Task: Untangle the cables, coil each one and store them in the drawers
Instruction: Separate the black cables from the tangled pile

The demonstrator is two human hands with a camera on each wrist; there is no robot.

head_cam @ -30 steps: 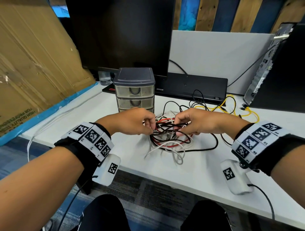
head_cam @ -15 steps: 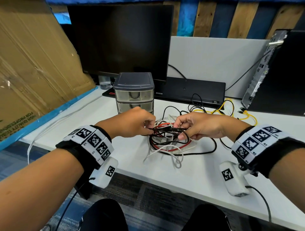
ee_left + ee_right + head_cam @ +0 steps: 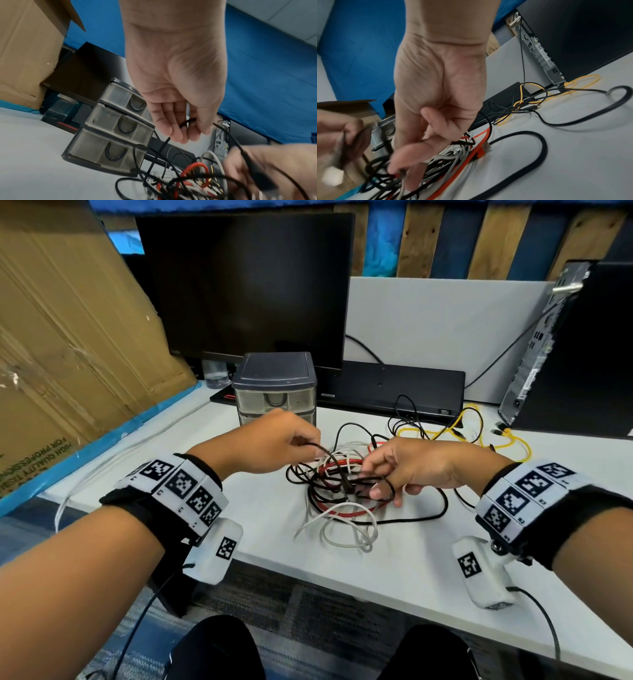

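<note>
A tangle of black, red and white cables (image 3: 337,494) lies on the white desk (image 3: 411,559) in front of a grey three-drawer unit (image 3: 274,386), whose drawers are all closed (image 3: 118,128). My left hand (image 3: 313,445) pinches a black cable (image 3: 186,121) and holds it lifted off the pile's left side. My right hand (image 3: 376,484) is curled into the right side of the pile, with black strands looped round its fingers (image 3: 412,180). The red cable (image 3: 471,152) and white strands run under it. Both wrist views are partly blurred.
A yellow cable (image 3: 486,436) and thin black leads lie at the back right, by the PC tower (image 3: 565,364). A black keyboard (image 3: 387,385) and monitor (image 3: 246,285) stand behind the drawers. Cardboard (image 3: 68,337) leans on the left. A thick black cable (image 3: 539,142) loops to the right.
My hands have drawn apart. The left hand has lifted a black strand up and to the left, away from the pile, while the right hand stays in the tangle.
</note>
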